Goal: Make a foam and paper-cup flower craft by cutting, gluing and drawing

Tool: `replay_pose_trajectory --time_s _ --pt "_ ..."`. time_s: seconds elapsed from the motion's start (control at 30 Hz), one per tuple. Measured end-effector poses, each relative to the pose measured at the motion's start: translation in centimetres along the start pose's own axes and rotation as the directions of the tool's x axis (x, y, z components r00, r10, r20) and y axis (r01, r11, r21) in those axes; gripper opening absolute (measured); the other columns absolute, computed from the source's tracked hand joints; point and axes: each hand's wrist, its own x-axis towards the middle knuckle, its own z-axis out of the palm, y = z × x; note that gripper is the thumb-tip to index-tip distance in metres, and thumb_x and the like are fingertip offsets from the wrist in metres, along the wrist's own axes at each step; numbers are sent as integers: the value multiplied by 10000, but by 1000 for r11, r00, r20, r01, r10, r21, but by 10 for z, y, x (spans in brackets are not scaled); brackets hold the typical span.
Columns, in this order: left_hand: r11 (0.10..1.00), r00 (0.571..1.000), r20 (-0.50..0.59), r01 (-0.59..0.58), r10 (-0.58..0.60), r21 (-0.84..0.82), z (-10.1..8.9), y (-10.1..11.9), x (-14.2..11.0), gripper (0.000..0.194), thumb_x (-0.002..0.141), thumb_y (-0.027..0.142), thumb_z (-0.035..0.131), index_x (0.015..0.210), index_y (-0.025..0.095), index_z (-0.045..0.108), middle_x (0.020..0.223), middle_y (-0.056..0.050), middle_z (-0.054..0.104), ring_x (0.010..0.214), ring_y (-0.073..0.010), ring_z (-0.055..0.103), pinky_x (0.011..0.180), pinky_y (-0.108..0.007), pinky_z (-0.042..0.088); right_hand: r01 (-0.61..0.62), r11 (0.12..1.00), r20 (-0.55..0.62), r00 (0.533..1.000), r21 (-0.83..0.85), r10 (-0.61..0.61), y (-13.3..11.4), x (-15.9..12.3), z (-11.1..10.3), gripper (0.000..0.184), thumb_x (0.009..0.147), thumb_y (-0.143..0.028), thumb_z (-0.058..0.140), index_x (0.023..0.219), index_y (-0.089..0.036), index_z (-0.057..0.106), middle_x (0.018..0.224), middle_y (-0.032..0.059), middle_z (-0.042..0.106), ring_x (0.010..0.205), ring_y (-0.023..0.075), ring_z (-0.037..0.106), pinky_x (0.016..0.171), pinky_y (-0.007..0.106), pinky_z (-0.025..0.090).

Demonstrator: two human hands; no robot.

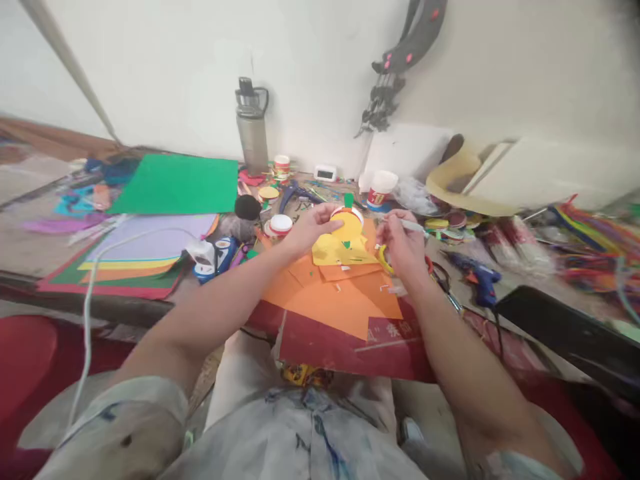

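My left hand [320, 225] is closed on the edge of a round yellow craft piece [347, 228] with a white and reddish rim. A green tab [349, 200] stands up at its top. To the right of it, my right hand [404, 243] pinches a slim whitish pen-like tool [413, 227], its exact kind unclear. Under the hands lie yellow paper [327, 255] and cut orange sheets [320, 297] with small scraps. A yellow ring-shaped handle [384, 259] shows beside my right hand, partly covered by it.
Green sheets [177, 183] and a coloured paper stack [145, 243] lie left. Behind stand a bottle [253, 137], a paper cup [382, 189] and a small white clock [325, 173]. At right are a blue glue gun [477, 277], a black slab [570, 333] and pipe cleaners [595, 233].
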Motion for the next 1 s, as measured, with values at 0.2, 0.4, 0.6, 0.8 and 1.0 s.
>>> replay_pose_trajectory --time_s 0.2,0.4,0.6,0.8,1.0 --pt "1000 996 -86 9 -10 -18 -3 6 3 481 620 370 1003 965 156 744 916 -26 793 782 -133 715 752 -267 569 145 634 275 955 -760 112 0 -6 7 335 992 -340 608 1264 -194 739 1124 150 787 1076 303 711 977 450 564" --pt "999 982 -190 6 -14 -41 -7 4 11 379 636 302 941 905 159 716 867 -6 764 762 -122 711 671 -236 551 231 145 270 875 -962 401 -16 -9 22 643 1047 -491 593 1608 -177 568 1564 238 615 1484 461 489 1219 649 375" --pt "998 975 -215 53 -61 -43 -8 -1 13 354 649 270 913 918 151 716 855 -11 764 724 -116 697 609 -231 514 206 117 236 881 -972 411 -17 -9 29 835 1012 -593 631 1706 -182 415 1668 248 517 1544 488 406 1208 619 363" --pt "999 969 -239 52 -54 -16 -4 4 13 320 687 281 900 905 180 689 867 -19 767 728 -116 680 599 -222 459 148 60 159 898 -987 410 -29 -13 56 755 1065 -542 544 1688 -131 431 1595 275 579 1498 482 448 1208 617 332" --pt "1000 969 -247 3 -8 -17 -4 6 14 321 695 308 885 910 197 673 877 -10 758 747 -116 672 614 -213 451 165 90 183 949 -982 255 -47 -38 72 733 1080 -496 549 1707 -135 431 1568 267 578 1430 487 473 1161 615 362"
